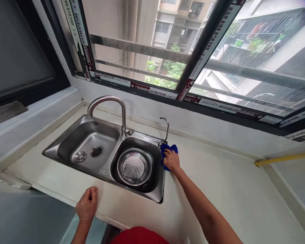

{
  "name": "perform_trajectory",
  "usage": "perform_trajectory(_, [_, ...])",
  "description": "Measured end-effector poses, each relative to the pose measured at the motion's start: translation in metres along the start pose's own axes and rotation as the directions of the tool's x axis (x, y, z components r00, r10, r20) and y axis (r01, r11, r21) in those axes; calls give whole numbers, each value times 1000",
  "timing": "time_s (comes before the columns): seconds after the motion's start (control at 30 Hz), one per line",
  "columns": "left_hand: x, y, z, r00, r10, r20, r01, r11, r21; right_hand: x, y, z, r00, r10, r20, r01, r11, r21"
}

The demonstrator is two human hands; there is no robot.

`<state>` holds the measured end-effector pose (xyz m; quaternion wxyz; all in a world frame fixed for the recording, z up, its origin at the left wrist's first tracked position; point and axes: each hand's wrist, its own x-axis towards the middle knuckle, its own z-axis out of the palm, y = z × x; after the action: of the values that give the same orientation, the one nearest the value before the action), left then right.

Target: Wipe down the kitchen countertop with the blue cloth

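My right hand [171, 160] presses a blue cloth [165, 148] at the right rim of the double sink [106, 174], close to the base of a small thin tap [167, 126]. Curled into a loose fist, my left hand [87, 202] rests at the counter's front edge, below the sink, and nothing shows in it. In the right basin sits a round metal strainer [143, 159] with a grey mesh pad [132, 173] lying in it. A round drain cover [80, 156] lies in the left basin beside the drain [97, 151].
A large curved faucet [123, 118] rises behind the basins, its spout over the left one. Pale countertop [218, 176] stretches to the right, where a yellow pipe [282, 159] meets the wall. Dark-framed windows [190, 84] with taped labels stand behind. A low wall ledge [40, 112] borders the left.
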<state>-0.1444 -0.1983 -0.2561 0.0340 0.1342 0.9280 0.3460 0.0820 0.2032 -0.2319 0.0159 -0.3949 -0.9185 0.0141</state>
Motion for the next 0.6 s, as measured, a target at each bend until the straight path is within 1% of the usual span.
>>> perform_trajectory(0.1, [-1, 0, 0, 1000, -7, -9, 7, 1000, 4, -2, -6, 7, 1000, -5, 8, 4, 1000, 15])
perform_trajectory(0.2, [-1, -2, 3, 999, 9, -35, -8, 1000, 13, -25, -11, 10, 998, -45, 37, 44, 998, 43])
perform_trajectory(0.33, [-1, -5, 5, 999, 23, -44, -22, 1000, 19, -71, -20, 5, 992, -108, 70, 102, 991, 84])
perform_trajectory(0.43, [0, -5, 6, 998, 34, -44, -33, 999, 15, -109, -36, 1, 982, -163, 90, 151, 981, 123])
perform_trajectory(0.5, [-1, -6, 5, 997, 63, -44, -63, 998, 15, -137, -47, 2, 977, -189, 99, 173, 974, 146])
perform_trajectory(0.6, [-1, -8, 6, 993, 110, -45, -108, 993, 37, -179, -57, 7, 979, -197, 55, 180, 957, 226])
